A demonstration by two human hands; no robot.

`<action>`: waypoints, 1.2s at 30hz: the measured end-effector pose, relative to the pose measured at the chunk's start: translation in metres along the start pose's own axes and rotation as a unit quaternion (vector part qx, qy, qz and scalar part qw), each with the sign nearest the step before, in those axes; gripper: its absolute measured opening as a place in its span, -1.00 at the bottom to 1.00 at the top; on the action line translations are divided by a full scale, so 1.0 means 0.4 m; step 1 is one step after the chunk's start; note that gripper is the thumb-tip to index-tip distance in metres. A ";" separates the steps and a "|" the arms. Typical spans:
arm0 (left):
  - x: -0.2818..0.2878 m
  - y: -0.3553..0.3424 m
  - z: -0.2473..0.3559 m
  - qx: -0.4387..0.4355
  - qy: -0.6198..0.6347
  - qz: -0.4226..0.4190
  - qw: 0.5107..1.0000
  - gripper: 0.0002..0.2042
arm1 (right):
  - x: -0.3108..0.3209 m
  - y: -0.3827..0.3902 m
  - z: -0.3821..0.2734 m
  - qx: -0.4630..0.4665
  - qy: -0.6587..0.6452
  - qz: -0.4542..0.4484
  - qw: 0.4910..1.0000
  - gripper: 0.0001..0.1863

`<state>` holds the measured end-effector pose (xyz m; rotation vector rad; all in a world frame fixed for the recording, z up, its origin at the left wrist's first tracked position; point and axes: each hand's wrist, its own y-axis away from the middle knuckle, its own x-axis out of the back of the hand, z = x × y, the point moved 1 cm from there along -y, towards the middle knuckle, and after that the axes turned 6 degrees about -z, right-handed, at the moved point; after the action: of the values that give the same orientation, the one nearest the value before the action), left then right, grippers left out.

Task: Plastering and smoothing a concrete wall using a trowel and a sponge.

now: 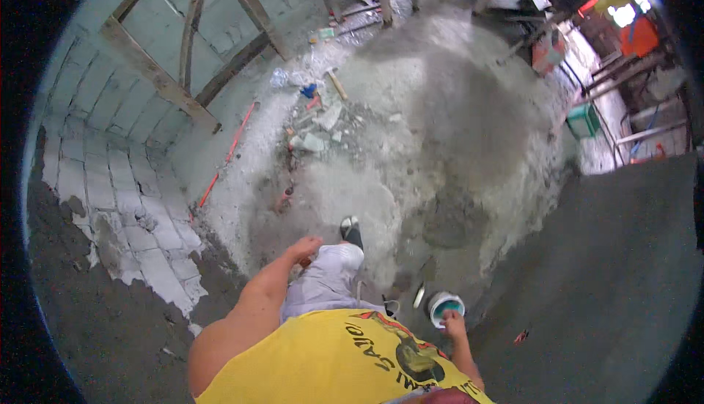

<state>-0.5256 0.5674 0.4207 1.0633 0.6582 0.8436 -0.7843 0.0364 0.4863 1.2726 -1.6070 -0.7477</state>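
Note:
My left hand (306,247) is beside my left knee, against the pale trousers (323,278). Its fingers look curled in, and what they hold, if anything, is hidden. Down at my right, my right hand (454,322) reaches to the near rim of a small white bucket (434,310). Something green (450,306) shows inside the bucket. The fingers of that hand are bent together over the rim; whether they grip the rim or something in the bucket is too small to make out. A slim white object (419,295) lies on the floor just left of the bucket.
Freshly plastered wall (594,287) rises at my right; part-plastered block wall (150,221) stands left. Rubble (319,133), a wooden-handled tool (337,84) and a red pipe (236,140) lie on the floor. Timber frames (194,45) lean far left. A green container (583,121) stands far right.

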 end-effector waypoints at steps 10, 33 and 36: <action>0.271 0.229 0.461 -0.173 0.068 0.132 0.974 -0.45 | -0.167 -0.165 -1.169 0.300 0.052 -0.074 0.950 -0.72; 0.400 -0.320 0.924 -0.121 0.005 0.396 0.910 -0.65 | -0.901 -1.348 -2.188 0.305 0.742 -0.199 0.563 -0.64; 0.439 -0.368 0.912 -0.092 0.029 0.402 0.910 -0.67 | -1.154 -1.494 -2.202 0.374 0.713 -0.206 0.557 -0.67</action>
<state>-0.0993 0.5075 0.4014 1.1411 0.1508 1.6201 0.2778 0.3816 0.1730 1.9927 -0.1021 0.8557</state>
